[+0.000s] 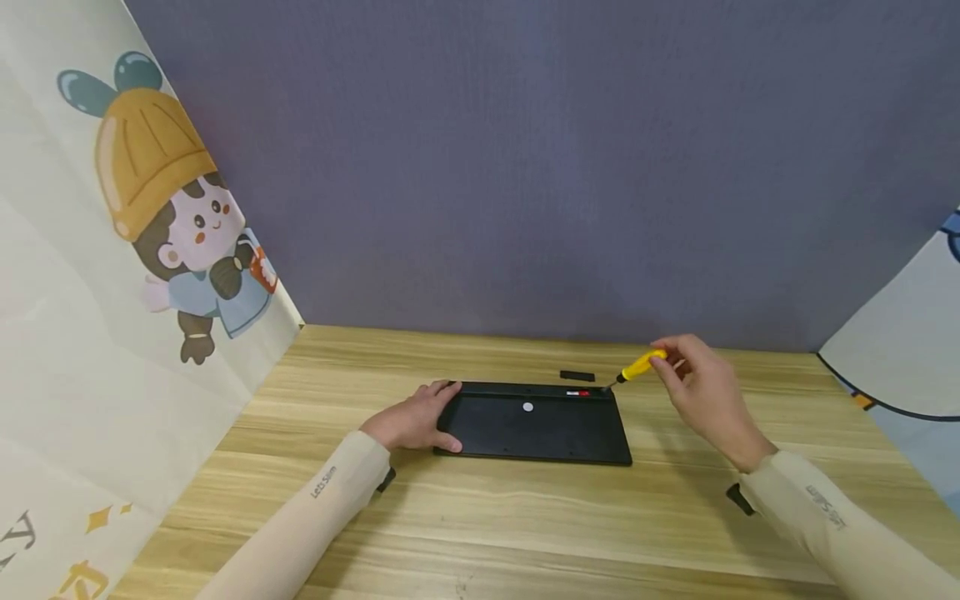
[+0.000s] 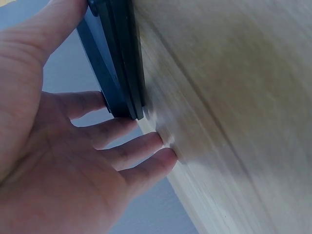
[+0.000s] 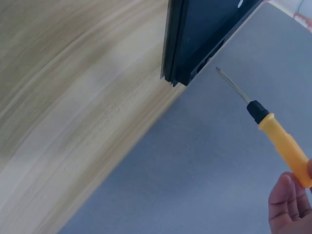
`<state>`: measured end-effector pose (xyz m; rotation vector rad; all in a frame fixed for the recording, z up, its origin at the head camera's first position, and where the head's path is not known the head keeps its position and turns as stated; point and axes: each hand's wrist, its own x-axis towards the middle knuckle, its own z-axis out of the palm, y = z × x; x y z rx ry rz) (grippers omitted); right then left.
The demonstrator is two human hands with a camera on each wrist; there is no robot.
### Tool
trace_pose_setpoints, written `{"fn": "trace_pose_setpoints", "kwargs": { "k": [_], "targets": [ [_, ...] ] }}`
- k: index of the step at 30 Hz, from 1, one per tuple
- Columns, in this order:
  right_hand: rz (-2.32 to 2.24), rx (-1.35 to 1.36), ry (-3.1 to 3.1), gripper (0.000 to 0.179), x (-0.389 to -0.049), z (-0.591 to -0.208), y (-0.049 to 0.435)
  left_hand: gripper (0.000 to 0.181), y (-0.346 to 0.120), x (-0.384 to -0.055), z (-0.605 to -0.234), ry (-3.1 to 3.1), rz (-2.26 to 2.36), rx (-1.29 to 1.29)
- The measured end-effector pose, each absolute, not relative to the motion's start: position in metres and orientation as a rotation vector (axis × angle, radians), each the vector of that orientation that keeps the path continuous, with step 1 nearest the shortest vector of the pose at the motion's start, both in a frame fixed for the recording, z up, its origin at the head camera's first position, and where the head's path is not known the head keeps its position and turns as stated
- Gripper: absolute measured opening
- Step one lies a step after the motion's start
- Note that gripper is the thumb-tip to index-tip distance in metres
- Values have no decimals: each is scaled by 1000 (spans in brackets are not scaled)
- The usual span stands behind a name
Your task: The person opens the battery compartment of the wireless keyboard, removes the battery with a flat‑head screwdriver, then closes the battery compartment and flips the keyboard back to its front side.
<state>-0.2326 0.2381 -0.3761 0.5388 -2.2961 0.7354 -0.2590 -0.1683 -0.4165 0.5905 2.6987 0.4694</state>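
Note:
A black keyboard [image 1: 495, 429] lies underside up on the wooden table, a round white sticker near its middle. Along its far raised edge, a red and white battery [image 1: 578, 393] shows in a slot. My left hand [image 1: 418, 418] rests at the keyboard's left end, thumb on the near corner and fairly straight fingers at the far corner. My right hand [image 1: 701, 392] pinches the yellow handle of a screwdriver [image 1: 641, 365]. Its metal tip points down at the far right corner, beside the slot; in the right wrist view [image 3: 234, 85] I cannot tell whether it touches.
A small black cover [image 1: 577, 376] lies just behind the keyboard. A grey-blue panel [image 1: 525, 183] rises along the table's back edge. At the left stands a white wall hanging [image 1: 67, 333] with a cartoon figure, and another printed sheet [image 1: 892, 333] is on the right.

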Motion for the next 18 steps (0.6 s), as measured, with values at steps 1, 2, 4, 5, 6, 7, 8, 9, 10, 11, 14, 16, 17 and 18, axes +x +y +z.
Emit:
{"fn": "trace_pose_setpoints", "kwargs": {
  "k": [1, 2, 4, 5, 6, 7, 8, 9, 10, 11, 14, 16, 17, 18],
  "targets": [
    [743, 555, -2295, 26, -237, -376, 238, 99, -167, -261, -417, 2702, 470, 582],
    [752, 570, -2292, 26, -241, -377, 238, 99, -165, -262, -417, 2704, 470, 575],
    [763, 595, -2288, 25, -250, -377, 239, 99, -162, -265, -417, 2708, 472, 562],
    [769, 604, -2287, 26, -254, -378, 239, 99, -161, -267, -417, 2711, 475, 557],
    [774, 612, -2288, 25, -259, -378, 239, 99, -159, -268, -417, 2713, 479, 551],
    [776, 616, -2291, 25, -263, -378, 240, 99, -158, -270, -417, 2716, 480, 547],
    [777, 620, -2294, 25, -267, -379, 241, 99, -156, -271, -417, 2718, 482, 542],
    [780, 624, -2299, 24, -272, -379, 242, 99, -155, -273, -417, 2721, 483, 538],
    [784, 629, -2303, 24, -276, -379, 243, 99, -153, -274, -417, 2725, 484, 533],
    [786, 635, -2307, 24, -280, -380, 244, 99, -152, -276, -417, 2727, 485, 527],
    [784, 652, -2313, 23, -292, -380, 248, 99, -147, -280, -416, 2733, 489, 508],
    [782, 668, -2314, 23, -300, -380, 251, 99, -144, -282, -415, 2736, 497, 494],
    [780, 677, -2314, 23, -304, -380, 252, 99, -143, -283, -415, 2737, 501, 487],
    [778, 684, -2315, 22, -308, -380, 254, 99, -141, -285, -415, 2739, 503, 480]
  ]
}}
